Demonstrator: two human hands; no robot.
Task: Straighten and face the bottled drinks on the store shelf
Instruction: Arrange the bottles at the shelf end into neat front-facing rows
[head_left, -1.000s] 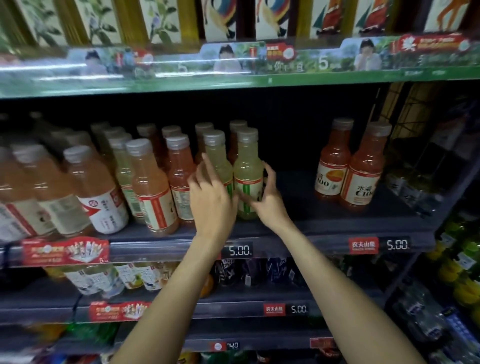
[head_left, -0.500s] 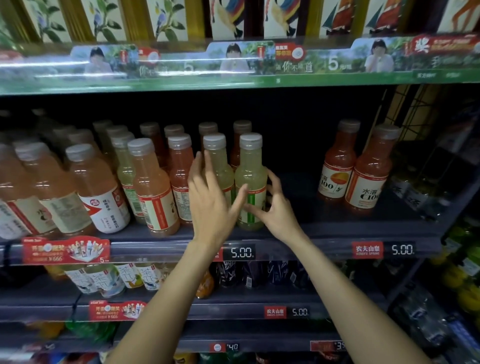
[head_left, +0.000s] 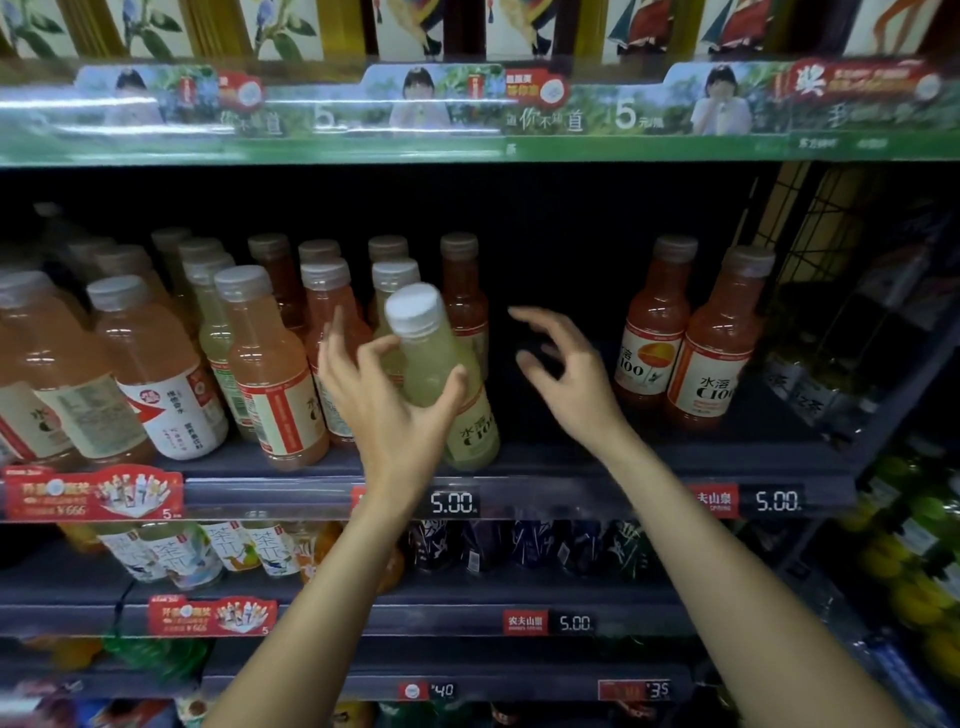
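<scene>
- My left hand (head_left: 400, 410) now grips the pale green bottle (head_left: 441, 379), fingers curled round it, tipping it toward me at the shelf (head_left: 571, 457) front edge; a second ago it stood upright.
- My right hand (head_left: 563, 374) has let go, fingers spread, holding nothing.
- Behind: smooth, round-shouldered plastic orange bottles (head_left: 270, 364), screw-capped; facing continues.

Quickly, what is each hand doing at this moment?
Left hand: holds the pale green bottle, tilted.
Right hand: open, holding nothing, fingers spread.
</scene>
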